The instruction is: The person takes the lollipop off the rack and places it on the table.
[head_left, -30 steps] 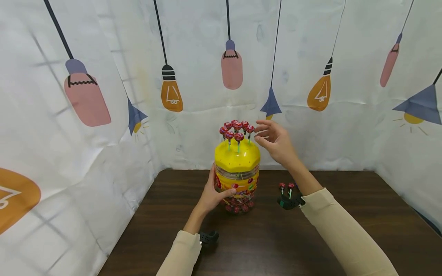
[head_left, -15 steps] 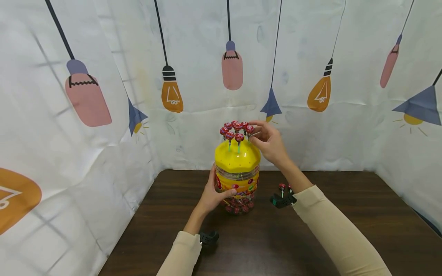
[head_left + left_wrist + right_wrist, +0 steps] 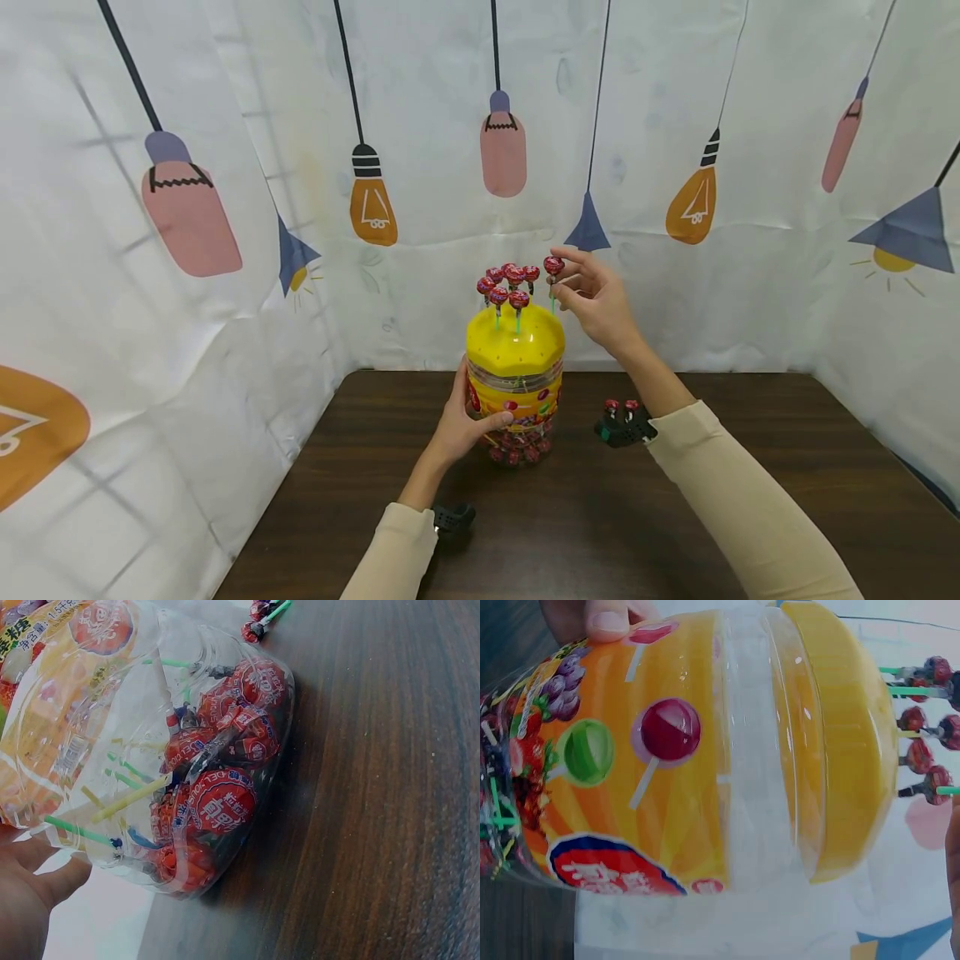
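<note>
A clear candy jar (image 3: 517, 400) with a colourful label stands upright on the table under a yellow lid (image 3: 516, 340). My left hand (image 3: 459, 423) grips the jar's left side, thumb across the label. Several red-wrapped lollipops (image 3: 518, 299) stick up from the lid on thin sticks. My right hand (image 3: 600, 304) pinches one lollipop (image 3: 553, 265) by its upper stick, above the lid's right edge and apart from the others. Through the jar's wall, more lollipops (image 3: 225, 801) show at the bottom in the left wrist view. The right wrist view shows only the edge of the right hand.
On the dark wooden table (image 3: 720, 467), two lollipops (image 3: 612, 408) show right of the jar, partly behind the right wrist's black strap (image 3: 626, 427). A white curtain (image 3: 435, 317) printed with lamps hangs behind the table and along its sides.
My right hand has moved in to the rightmost lollipop, taken hold of it and lifted it up and right, off the lid. The left hand and jar have stayed put.
</note>
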